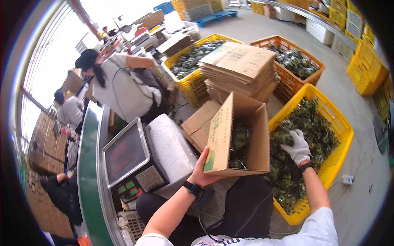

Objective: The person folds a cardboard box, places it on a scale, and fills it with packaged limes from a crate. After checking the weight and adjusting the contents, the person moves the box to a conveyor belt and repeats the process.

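Note:
My bare left hand (202,170) grips the lower left edge of an open cardboard box (217,141), which tilts over my lap. Inside the box lie some dark, shiny, plastic-wrapped items (239,141). My right hand (298,147), in a white glove, is in a yellow crate (344,135) to the right. Its fingers curl round a dark green plastic-wrapped item (287,138) at the top of the heap. Many similar green pieces in clear wrap (316,123) fill the crate; their exact kind is too small to tell.
A digital scale (128,155) and a white foam box (170,141) stand left, beside a green conveyor (91,164). Flattened cartons (240,61) are stacked ahead, between a yellow crate (193,88) and an orange crate (303,76). A co-worker (123,84) sits at the left.

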